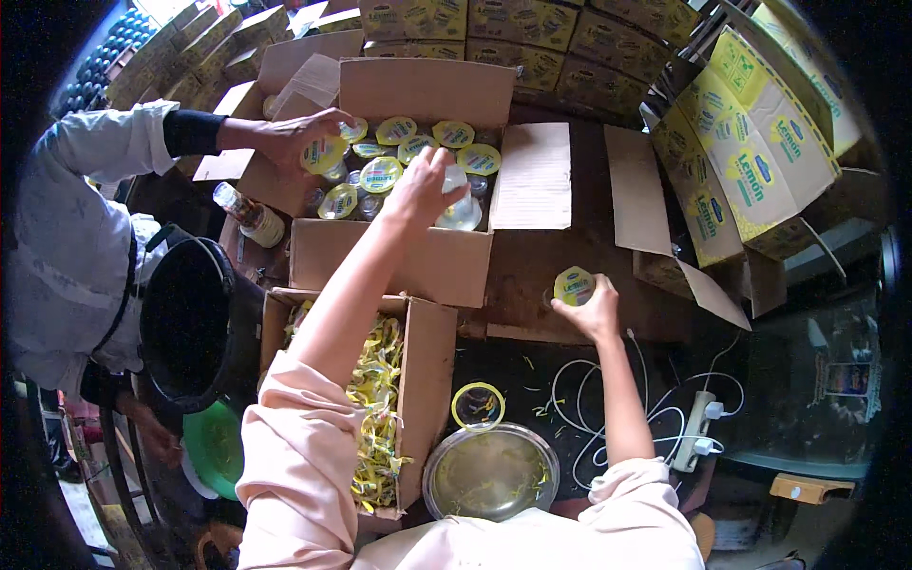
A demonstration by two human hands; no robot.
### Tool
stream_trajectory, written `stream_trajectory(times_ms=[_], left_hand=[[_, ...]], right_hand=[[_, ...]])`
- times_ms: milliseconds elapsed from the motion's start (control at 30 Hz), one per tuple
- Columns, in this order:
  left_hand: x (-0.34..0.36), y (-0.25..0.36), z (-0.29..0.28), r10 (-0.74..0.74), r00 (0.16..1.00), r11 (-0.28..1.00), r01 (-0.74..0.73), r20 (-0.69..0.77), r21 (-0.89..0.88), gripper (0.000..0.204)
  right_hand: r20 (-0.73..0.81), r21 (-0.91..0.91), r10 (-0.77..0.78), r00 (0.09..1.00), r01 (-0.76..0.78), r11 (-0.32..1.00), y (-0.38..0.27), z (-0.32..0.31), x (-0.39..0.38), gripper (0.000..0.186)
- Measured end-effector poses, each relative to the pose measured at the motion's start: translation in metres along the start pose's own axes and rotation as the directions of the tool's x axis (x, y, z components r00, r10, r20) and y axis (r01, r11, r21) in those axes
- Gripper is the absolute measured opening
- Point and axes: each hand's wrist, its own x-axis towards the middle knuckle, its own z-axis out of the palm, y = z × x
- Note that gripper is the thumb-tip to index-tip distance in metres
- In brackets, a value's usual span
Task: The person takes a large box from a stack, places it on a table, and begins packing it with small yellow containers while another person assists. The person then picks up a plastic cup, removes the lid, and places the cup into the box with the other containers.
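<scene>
My right hand (594,309) is closed around a sealed plastic cup (573,285) with a yellow-green printed lid, over the dark table. My left hand (420,193) reaches into an open cardboard box (399,258), its fingers closed on a clear plastic cup (456,179); part of its grip is hidden. Several sealed cups (382,174) with yellow lids stand inside that box, beside and beyond my left hand. At the box's left side, a co-worker's hand (290,142) holds another yellow-lidded cup (323,154).
Below my left forearm, a carton (429,380) holds yellow film strips (380,408). Nearby are a round shallow pan (489,475), a yellow-rimmed ring (478,407), white cables and a power strip (693,432). A black bucket (187,323) and bottle (252,217) stand left; cartons (518,28) line the back.
</scene>
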Motion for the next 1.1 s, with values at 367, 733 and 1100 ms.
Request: stream_trajectory(times_ms=[367, 733, 1100], left_hand=[[-0.04, 0.055, -0.092, -0.016, 0.923, 0.988, -0.045, -0.384, -0.148, 0.038], [-0.222, 0.156, -0.124, -0.41, 0.906, 0.21, -0.023, -0.11, -0.977, 0.031], [-0.379, 0.2, -0.137, 0.096, 0.954, 0.89, 0.047, 0.285, -0.454, 0.069]], right_hand=[[0.298, -0.049, 0.124, 0.946, -0.115, 0.992, -0.009, -0.004, 0.025, 0.107], [0.191, 0.97, -0.462, 0.866, -0.238, -0.046, -0.147, -0.084, -0.163, 0.092], [0.089, 0.821, -0.093, 0.992, -0.02, 0.571, -0.164, -0.061, -0.354, 0.076]])
